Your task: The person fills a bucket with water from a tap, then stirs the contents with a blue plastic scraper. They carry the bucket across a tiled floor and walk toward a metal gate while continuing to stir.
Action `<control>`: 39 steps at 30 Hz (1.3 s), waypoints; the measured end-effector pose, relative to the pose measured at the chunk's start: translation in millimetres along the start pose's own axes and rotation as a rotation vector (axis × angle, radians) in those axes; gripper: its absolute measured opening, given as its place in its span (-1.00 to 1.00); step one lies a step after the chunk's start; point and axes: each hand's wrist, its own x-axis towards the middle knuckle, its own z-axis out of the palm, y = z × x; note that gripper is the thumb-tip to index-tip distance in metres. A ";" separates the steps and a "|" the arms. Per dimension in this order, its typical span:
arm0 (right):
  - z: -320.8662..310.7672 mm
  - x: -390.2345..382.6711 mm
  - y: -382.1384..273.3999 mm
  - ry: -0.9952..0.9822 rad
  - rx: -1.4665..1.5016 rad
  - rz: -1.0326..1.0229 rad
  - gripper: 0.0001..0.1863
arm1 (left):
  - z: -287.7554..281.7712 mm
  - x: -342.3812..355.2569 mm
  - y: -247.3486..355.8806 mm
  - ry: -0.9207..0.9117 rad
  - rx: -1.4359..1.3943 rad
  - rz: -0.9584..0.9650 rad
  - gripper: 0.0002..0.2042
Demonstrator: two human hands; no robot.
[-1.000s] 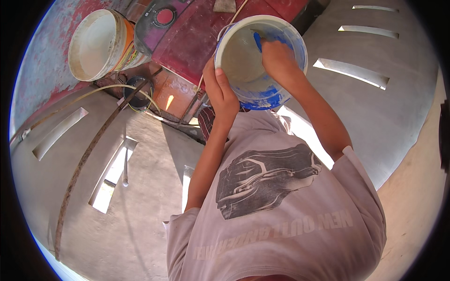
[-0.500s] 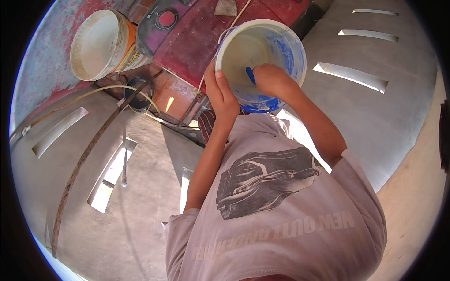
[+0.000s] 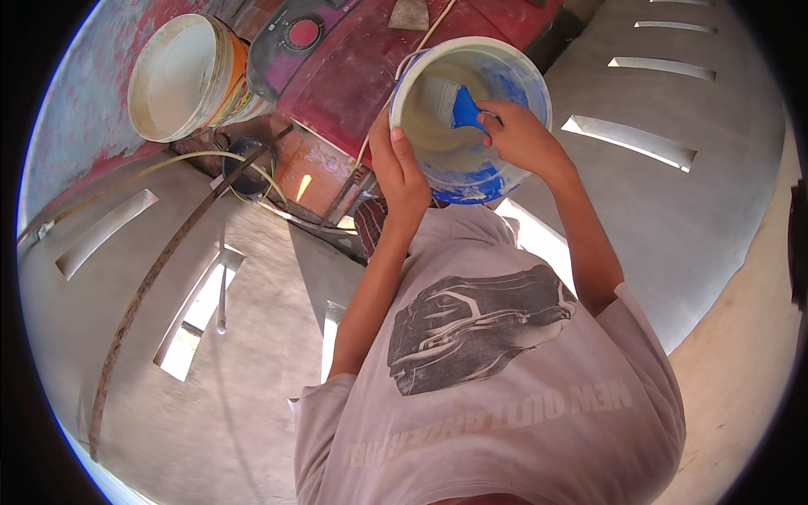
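A blue paint bucket (image 3: 513, 172) with a pale rim is tilted in front of me, a thin layer of whitish liquid inside and streaks on its wall. My left hand (image 3: 399, 172) grips the near left side of the rim, thumb lying over the edge. In my right hand (image 3: 518, 135) is a wide paintbrush (image 3: 464, 109), held by its blue handle. Its pale, wet-looking bristles point left inside the bucket, above the liquid or touching it; I cannot tell which.
A red and purple machine with a round dial (image 3: 305, 34) stands behind the bucket. At the far left is a larger white and orange bucket (image 3: 175, 80). A small dark pail (image 3: 251, 164), a hose (image 3: 202, 156) and a rusty rod (image 3: 156, 269) lie left. Slotted grey walls (image 3: 665, 219) flank me.
My right hand has turned and shifted right, bringing the paintbrush's head and bristles into sight inside the bucket. My left hand keeps its hold on the rim.
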 end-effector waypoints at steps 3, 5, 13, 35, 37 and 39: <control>-26.6 -35.0 4.3 -0.046 0.074 0.102 -0.62 | 0.0 -0.4 0.3 0.024 0.005 0.013 -0.58; -34.1 -52.6 5.7 -0.036 0.137 0.107 -0.62 | -2.0 -2.1 0.4 0.021 0.038 -0.007 -0.60; 22.1 -28.8 -7.7 -0.044 0.488 0.122 -0.60 | 2.3 2.8 -0.5 0.033 -0.043 0.021 -0.57; 19.2 -14.8 19.3 0.351 -0.330 -0.316 -0.70 | 2.9 -0.1 20.8 -0.059 -0.033 -0.214 -0.53; 26.5 -3.2 18.3 0.374 -0.257 -0.317 -0.69 | 1.8 1.4 20.8 -0.082 -0.011 -0.185 -0.52; 33.5 6.0 15.6 0.367 -0.212 -0.326 -0.68 | 0.9 2.2 19.1 -0.083 -0.005 -0.170 -0.52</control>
